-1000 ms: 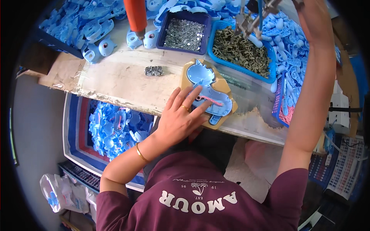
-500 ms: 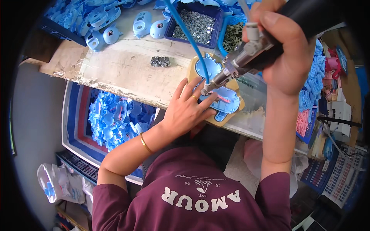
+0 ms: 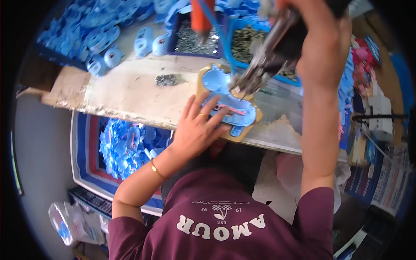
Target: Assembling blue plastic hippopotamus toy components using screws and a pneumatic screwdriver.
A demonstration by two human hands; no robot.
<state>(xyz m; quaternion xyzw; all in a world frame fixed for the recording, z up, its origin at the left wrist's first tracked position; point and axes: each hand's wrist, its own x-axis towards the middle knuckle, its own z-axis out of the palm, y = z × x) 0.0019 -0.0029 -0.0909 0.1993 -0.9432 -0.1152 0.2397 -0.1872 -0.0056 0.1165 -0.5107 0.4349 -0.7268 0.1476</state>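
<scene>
Left hand (image 3: 200,124) spread on blue shell (image 3: 248,119), right hand (image 3: 323,52) round black tool (image 3: 288,48)

The table (image 3: 125,91) spans the view, its far side covered by blue parts (image 3: 86,34) too heaped to count. Below sits one bin (image 3: 74,147), partly hidden by the left arm (image 3: 141,186). The one black tool is blurred and cut off at the top; whether its metal nose (image 3: 252,74) touches the shell I cannot tell. Two trays, one navy (image 3: 195,55) and one light-blue (image 3: 289,80), hold metal bits (image 3: 190,39), the second half hidden. The right hand closes round the tool, some fingers out of sight. The shell sits in one tan block (image 3: 258,116). The left hand's fingers lie apart over the shell's left edge. One pink strip (image 3: 235,111) lies inside.
</scene>
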